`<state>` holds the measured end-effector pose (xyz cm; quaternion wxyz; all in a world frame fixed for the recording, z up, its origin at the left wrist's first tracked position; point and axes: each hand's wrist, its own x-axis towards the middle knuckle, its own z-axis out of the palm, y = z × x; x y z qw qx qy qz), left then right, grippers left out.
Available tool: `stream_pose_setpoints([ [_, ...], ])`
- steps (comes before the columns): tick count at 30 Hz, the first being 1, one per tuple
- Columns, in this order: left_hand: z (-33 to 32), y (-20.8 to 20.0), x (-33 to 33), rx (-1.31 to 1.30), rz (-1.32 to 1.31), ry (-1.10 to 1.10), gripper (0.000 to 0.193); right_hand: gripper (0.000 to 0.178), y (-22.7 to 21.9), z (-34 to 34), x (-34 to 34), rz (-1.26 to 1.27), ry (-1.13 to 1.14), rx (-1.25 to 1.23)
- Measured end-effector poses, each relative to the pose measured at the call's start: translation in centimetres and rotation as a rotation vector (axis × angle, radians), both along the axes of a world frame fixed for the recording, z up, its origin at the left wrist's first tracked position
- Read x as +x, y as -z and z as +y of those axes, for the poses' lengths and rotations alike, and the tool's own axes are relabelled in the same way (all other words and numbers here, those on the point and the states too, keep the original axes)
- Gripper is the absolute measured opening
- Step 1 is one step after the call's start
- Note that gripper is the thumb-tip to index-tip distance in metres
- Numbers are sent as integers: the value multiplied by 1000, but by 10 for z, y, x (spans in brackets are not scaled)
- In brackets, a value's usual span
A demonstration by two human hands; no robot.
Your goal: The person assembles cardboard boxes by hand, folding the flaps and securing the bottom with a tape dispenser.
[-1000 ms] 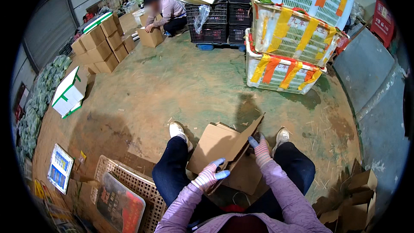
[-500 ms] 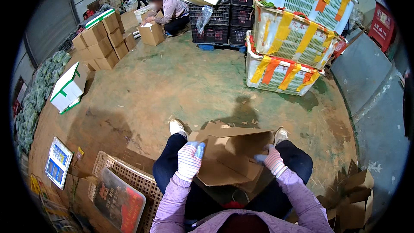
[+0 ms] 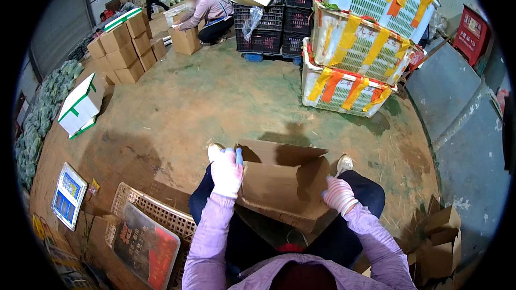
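Observation:
Between my knees an open brown cardboard box (image 3: 277, 182) is held above the floor, its inside facing me and a long flap raised on its far side. My left hand (image 3: 227, 173), in a pale striped glove with bluish fingertips, is closed on the box's left edge near the far corner. Along the right wall, my right hand (image 3: 339, 196), in a pink-and-white striped glove, grips the cardboard; some of its fingertips are hidden.
A woven basket (image 3: 124, 192) with a dark printed board (image 3: 145, 247) stands at my left, near a blue-and-white panel (image 3: 69, 196). Folded cardboard (image 3: 441, 241) lies at right. Taped white crates (image 3: 344, 92) are stacked ahead. Beyond stacked cartons (image 3: 121, 56), a person (image 3: 207, 11) crouches by a box.
The box has opened wider into a rectangular form, its far flap now raised. My left hand has moved up and slightly left along it. In the background, a standing person has shifted left.

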<state>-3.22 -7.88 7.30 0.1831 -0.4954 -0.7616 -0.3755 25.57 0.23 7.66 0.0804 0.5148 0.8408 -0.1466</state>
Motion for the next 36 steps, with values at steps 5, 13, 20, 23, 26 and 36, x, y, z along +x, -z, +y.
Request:
stream_pose_setpoints([
  [5, 52, 54, -7, -532, 31, -101, 21, 27, 19, 7, -23, -170, -52, -70],
  [13, 34, 40, 16, -844, -444, 498, 76, 24, 42, 17, -37, -149, 111, -56],
  [20, 4, 22, 52, -1227, 168, 563, 92, 58, 37, 15, -62, -283, -174, -261],
  [23, 20, 22, 41, -1288, 26, 594, 87, 59, 63, 30, -58, -254, -273, -397],
  [26, 39, 22, 32, -1254, -44, 604, 89, 57, 96, 59, -25, 95, -310, -357],
  [36, 27, 97, 53, -411, 362, 315, 44, 60, 99, 27, -8, 190, -89, 114],
])
